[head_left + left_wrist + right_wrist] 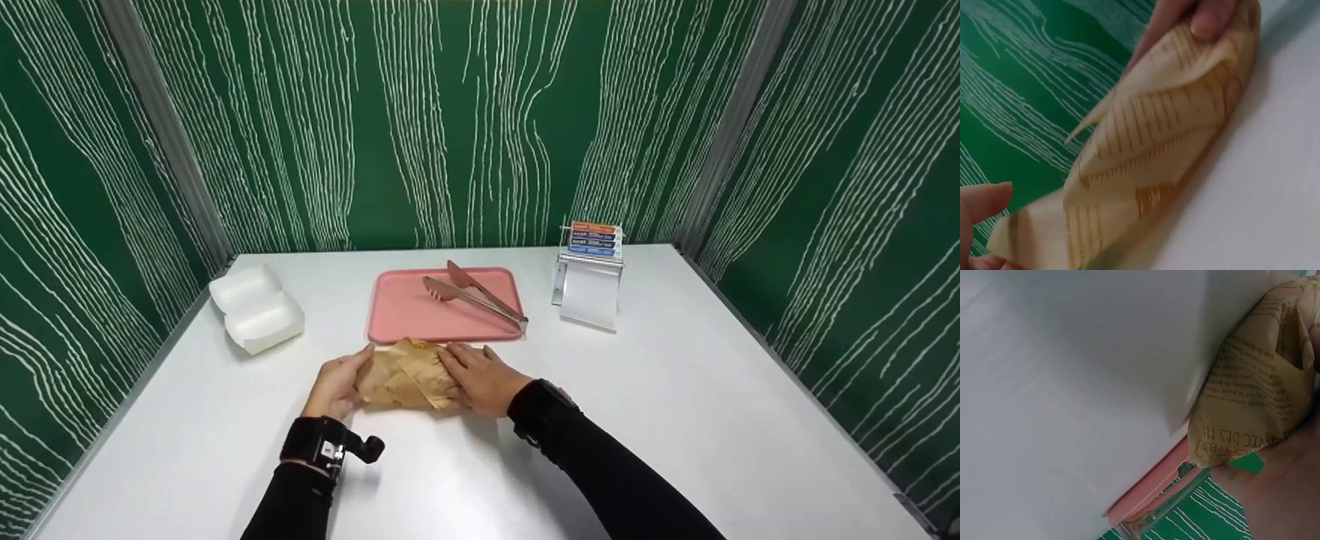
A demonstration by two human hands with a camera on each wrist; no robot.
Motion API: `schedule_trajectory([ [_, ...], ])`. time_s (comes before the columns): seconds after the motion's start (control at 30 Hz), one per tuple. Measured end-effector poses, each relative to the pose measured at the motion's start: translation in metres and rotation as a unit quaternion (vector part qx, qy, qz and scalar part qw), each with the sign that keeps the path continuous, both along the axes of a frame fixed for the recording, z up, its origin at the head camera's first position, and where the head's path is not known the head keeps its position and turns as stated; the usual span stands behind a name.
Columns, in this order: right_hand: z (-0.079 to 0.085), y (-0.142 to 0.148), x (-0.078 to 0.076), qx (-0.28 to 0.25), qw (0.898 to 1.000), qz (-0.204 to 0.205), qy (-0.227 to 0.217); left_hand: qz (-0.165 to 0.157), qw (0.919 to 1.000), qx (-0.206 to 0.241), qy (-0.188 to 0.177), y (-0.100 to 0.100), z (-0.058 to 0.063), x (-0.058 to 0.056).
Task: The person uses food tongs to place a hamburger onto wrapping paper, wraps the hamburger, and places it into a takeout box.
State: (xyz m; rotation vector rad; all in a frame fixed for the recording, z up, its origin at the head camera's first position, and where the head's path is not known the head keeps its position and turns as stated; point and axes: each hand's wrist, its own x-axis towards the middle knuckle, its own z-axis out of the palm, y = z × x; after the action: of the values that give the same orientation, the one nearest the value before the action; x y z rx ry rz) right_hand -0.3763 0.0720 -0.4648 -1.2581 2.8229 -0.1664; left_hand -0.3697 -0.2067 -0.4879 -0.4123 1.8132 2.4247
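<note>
A bundle wrapped in brown printed paper point(409, 375) lies on the white table, just in front of a pink tray point(405, 307). Its contents are hidden. My left hand point(336, 382) holds the bundle's left end, with the thumb along the upper side. Over the right end lies my right hand point(484, 379), fingers across the top and thumb on the near side. Seen from the left wrist, the paper point(1140, 129) shows a loose pointed fold and brown lettering. Up close in the right wrist view, the paper point(1247, 394) is creased around the end.
Metal tongs with reddish tips point(487, 304) rest on the tray. An opened white takeaway box point(262, 322) stands at the back left. A small rack point(592, 277) at the back right carries several coloured boxes and a white sheet. Green patterned walls point(480, 127) enclose the table.
</note>
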Motion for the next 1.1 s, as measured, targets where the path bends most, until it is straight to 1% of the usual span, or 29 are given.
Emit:
schedule_trajectory([
  [0.03, 0.000, 0.000, 0.000, 0.000, 1.000, 0.000, 0.001, -0.003, 0.9992, 0.038, -0.011, 0.002, -0.003, 0.000],
  [0.07, 0.000, 0.000, 0.000, 0.000, 1.000, 0.001, 0.002, -0.013, 0.9976, 0.066, -0.017, 0.004, -0.005, -0.001],
  [0.13, -0.001, 0.001, 0.001, 0.003, 1.000, 0.000, 0.001, -0.025, 0.9933, 0.109, -0.027, 0.008, -0.009, -0.002],
  [0.23, -0.004, 0.001, 0.001, 0.003, 1.000, 0.001, 0.006, -0.050, 0.9908, 0.122, -0.030, 0.010, -0.010, -0.001],
  [0.3, -0.005, 0.001, 0.001, 0.008, 1.000, 0.001, 0.007, -0.054, 0.9902, 0.125, -0.029, 0.012, -0.006, 0.000],
  [0.37, -0.004, 0.001, 0.001, 0.007, 1.000, -0.002, 0.008, -0.072, 0.9917, 0.104, -0.021, 0.014, 0.001, 0.001],
  [0.43, -0.003, 0.002, 0.001, 0.012, 1.000, -0.007, 0.009, -0.086, 0.9945, 0.060, -0.009, 0.017, 0.009, 0.002],
  [0.53, -0.002, 0.001, 0.001, 0.014, 1.000, -0.013, 0.015, -0.111, 0.9937, 0.005, 0.012, 0.024, 0.023, 0.003],
  [0.57, -0.003, 0.001, 0.001, 0.013, 1.000, -0.014, 0.020, -0.116, 0.9931, -0.006, 0.016, 0.027, 0.027, 0.004],
  [0.6, -0.003, 0.001, 0.002, 0.017, 0.999, -0.015, 0.023, -0.117, 0.9929, -0.013, 0.020, 0.031, 0.031, 0.005],
  [0.7, -0.004, -0.001, 0.002, 0.025, 0.999, -0.014, 0.030, -0.122, 0.9923, -0.010, 0.022, 0.041, 0.041, 0.009],
  [0.87, -0.002, -0.003, 0.004, 0.035, 0.999, -0.018, 0.035, -0.107, 0.9937, -0.002, 0.033, 0.060, 0.054, 0.012],
  [0.9, -0.001, -0.003, 0.004, 0.038, 0.998, -0.021, 0.035, -0.107, 0.9936, -0.007, 0.037, 0.064, 0.057, 0.012],
  [0.93, -0.001, -0.003, 0.004, 0.039, 0.998, -0.023, 0.035, -0.109, 0.9930, -0.022, 0.042, 0.068, 0.059, 0.012],
  [0.97, 0.000, -0.004, 0.004, 0.041, 0.998, -0.024, 0.036, -0.116, 0.9912, -0.048, 0.044, 0.071, 0.062, 0.013],
  [1.0, 0.000, -0.004, 0.004, 0.040, 0.998, -0.025, 0.035, -0.124, 0.9876, -0.083, 0.049, 0.074, 0.064, 0.013],
  [1.03, 0.001, -0.004, 0.004, 0.041, 0.998, -0.024, 0.036, -0.132, 0.9815, -0.128, 0.055, 0.076, 0.066, 0.013],
  [1.1, 0.001, -0.005, 0.004, 0.040, 0.998, -0.023, 0.035, -0.137, 0.9645, -0.215, 0.068, 0.077, 0.068, 0.013],
])
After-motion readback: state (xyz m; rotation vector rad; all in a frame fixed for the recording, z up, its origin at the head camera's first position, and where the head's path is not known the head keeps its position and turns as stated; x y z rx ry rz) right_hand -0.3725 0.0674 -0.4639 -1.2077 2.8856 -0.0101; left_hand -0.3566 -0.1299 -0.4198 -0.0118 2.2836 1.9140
